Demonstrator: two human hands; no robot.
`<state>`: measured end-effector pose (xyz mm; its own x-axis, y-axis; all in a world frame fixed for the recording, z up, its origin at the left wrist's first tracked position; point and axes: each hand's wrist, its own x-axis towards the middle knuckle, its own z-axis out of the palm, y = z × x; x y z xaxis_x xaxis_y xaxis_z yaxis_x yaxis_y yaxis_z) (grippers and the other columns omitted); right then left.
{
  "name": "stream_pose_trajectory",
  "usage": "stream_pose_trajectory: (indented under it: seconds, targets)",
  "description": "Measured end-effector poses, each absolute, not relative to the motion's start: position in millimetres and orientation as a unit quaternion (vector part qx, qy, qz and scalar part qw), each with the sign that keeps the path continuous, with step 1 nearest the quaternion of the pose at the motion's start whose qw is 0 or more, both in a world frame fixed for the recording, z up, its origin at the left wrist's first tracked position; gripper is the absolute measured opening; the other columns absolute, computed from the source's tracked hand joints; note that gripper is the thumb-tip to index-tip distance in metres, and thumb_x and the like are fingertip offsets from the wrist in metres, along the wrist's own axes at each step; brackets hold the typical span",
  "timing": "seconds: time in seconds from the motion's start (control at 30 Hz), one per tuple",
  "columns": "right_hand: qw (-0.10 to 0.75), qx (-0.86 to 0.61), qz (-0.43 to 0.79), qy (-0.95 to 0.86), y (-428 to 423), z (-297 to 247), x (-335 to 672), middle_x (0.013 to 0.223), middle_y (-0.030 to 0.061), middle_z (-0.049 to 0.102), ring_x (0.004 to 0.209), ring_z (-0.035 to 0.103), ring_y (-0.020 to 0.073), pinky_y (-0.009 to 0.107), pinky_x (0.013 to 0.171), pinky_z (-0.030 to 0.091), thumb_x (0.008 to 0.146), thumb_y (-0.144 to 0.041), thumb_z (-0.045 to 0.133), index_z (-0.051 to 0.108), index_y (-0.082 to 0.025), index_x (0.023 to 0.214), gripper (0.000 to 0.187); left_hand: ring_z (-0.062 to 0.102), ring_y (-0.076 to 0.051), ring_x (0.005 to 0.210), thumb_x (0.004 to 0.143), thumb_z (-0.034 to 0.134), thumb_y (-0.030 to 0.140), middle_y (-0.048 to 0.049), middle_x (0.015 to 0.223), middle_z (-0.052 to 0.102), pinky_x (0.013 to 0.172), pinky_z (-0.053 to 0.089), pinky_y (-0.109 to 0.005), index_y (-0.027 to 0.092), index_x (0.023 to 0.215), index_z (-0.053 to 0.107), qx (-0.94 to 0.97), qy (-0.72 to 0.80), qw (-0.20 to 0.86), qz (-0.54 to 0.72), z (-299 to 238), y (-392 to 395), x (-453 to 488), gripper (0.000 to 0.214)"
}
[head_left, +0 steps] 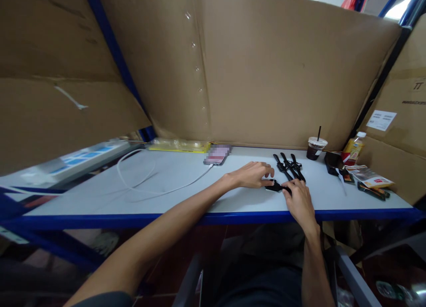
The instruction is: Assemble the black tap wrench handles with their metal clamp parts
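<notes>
A slim black piece [274,186], wider at its left end, lies low over the desk between my two hands; its exact kind I cannot make out. My left hand [253,175] has curled fingers, with thumb and fingertips at the piece's wide end. From the right, my right hand [300,199] pinches the narrow end, its fingers covering part of it. Just beyond my right hand, several similar long black pieces [289,166] lie side by side on the desk, with thin dark cord or strap around their middles.
The white desk [186,200] has a blue front edge. A phone [217,155] with a white cable [173,191] lies left, beside a clear plastic tray [178,145]. A lidded drink cup [315,148], a bottle [355,148] and packets [372,177] stand right. Cardboard [266,67] walls the back.
</notes>
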<state>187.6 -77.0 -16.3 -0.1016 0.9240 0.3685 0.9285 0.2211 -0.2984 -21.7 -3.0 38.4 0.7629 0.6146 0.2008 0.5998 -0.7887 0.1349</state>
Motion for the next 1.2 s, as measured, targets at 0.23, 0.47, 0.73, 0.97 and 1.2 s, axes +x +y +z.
stream_pose_trajectory:
  seconds: [0.23, 0.47, 0.73, 0.97, 1.2]
  targets:
    - [0.255, -0.618, -0.007, -0.744, -77.4, -16.9, 188.4, 0.113, 0.0076, 0.068, 0.109, 0.057, 0.0256, 0.036, 0.093, 0.041, 0.098, -0.017, 0.054, 0.074, -0.022, 0.115, 0.026, 0.063, -0.02, 0.088, 0.095, 0.061, 0.033, -0.0073, 0.099, 0.068, 0.071, 0.041, -0.03, 0.019, 0.11, 0.069, 0.942, 0.315, 0.009, 0.119, 27.8, -1.3, -15.9, 0.022]
    - [0.262, -0.614, -0.005, -0.744, -77.6, -17.2, 188.7, 0.113, 0.0076, 0.067, 0.109, 0.056, 0.0256, 0.036, 0.094, 0.041, 0.097, -0.017, 0.054, 0.072, -0.025, 0.123, 0.032, 0.065, -0.02, 0.098, 0.092, 0.05, 0.012, -0.0065, 0.104, 0.07, 0.077, 0.045, -0.029, 0.023, 0.114, 0.072, 0.95, 0.278, 0.024, 0.139, 24.4, 2.3, -17.7, 0.033]
    - [0.275, -0.606, 0.003, -0.747, -78.7, -15.4, 188.1, 0.111, 0.0074, 0.067, 0.107, 0.056, 0.0252, 0.037, 0.092, 0.041, 0.097, -0.016, 0.052, 0.074, -0.026, 0.118, 0.033, 0.069, -0.019, 0.086, 0.09, 0.055, 0.015, -0.0082, 0.103, 0.077, 0.077, 0.046, -0.029, 0.019, 0.112, 0.074, 0.937, 0.322, 0.042, 0.131, 29.6, 6.6, -20.7, 0.029]
    - [0.26, -0.613, -0.002, -0.746, -77.4, -16.6, 188.2, 0.114, 0.0079, 0.068, 0.109, 0.056, 0.0256, 0.037, 0.093, 0.041, 0.098, -0.017, 0.053, 0.073, -0.024, 0.124, 0.033, 0.069, -0.019, 0.087, 0.09, 0.052, 0.013, -0.0084, 0.106, 0.077, 0.074, 0.045, -0.028, 0.02, 0.125, 0.07, 0.935, 0.333, 0.051, 0.106, 30.3, 8.4, -25.8, 0.04]
    - [0.256, -0.617, -0.012, -0.744, -77.2, -18.2, 188.0, 0.114, 0.008, 0.067, 0.107, 0.056, 0.0245, 0.035, 0.092, 0.041, 0.099, -0.018, 0.051, 0.074, -0.024, 0.122, 0.033, 0.068, -0.018, 0.088, 0.092, 0.049, 0.011, -0.007, 0.108, 0.076, 0.076, 0.045, -0.027, 0.022, 0.12, 0.073, 0.941, 0.309, 0.087, 0.103, 23.3, 16.1, -26.8, 0.038]
